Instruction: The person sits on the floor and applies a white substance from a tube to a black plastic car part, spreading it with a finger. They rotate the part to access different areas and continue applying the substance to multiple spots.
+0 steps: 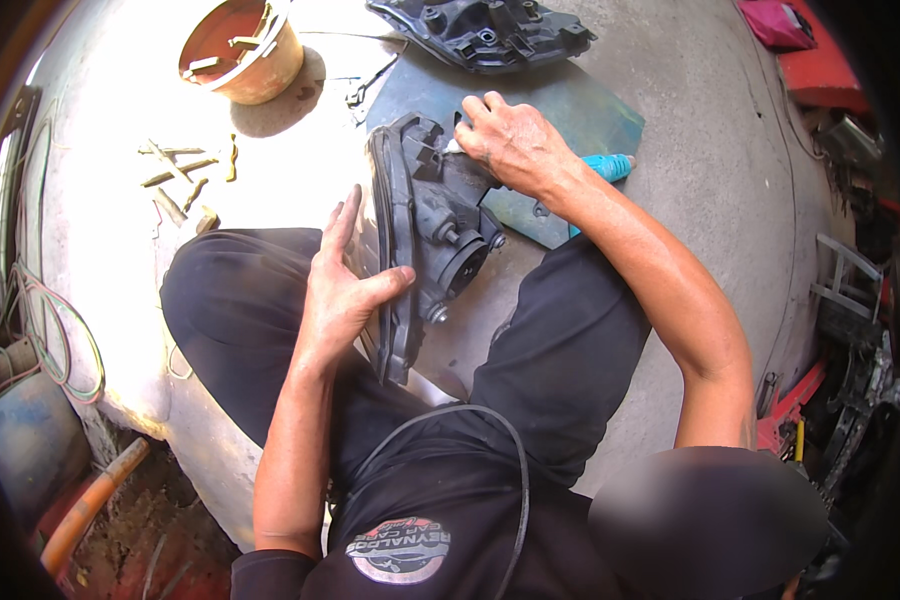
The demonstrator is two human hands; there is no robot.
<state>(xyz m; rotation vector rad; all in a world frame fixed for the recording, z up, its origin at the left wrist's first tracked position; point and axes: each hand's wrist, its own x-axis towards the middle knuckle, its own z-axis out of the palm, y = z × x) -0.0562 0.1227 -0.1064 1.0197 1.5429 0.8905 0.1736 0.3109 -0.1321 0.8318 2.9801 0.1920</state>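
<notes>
Basically, headlight housing (425,230) stands on edge between the knees; left hand (340,290) fingers spread, thumb hooked over its rim to steady it; right hand (510,145) fingers curled, pressing its rear top.

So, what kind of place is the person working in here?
Probably an informal car repair yard: a black plastic headlight housing gripped by both hands, a second black housing lying on the bare concrete floor, and an orange plastic bucket beside scattered small tools.

matt black plastic headlight housing (430,225), rough concrete floor (730,170).
</notes>
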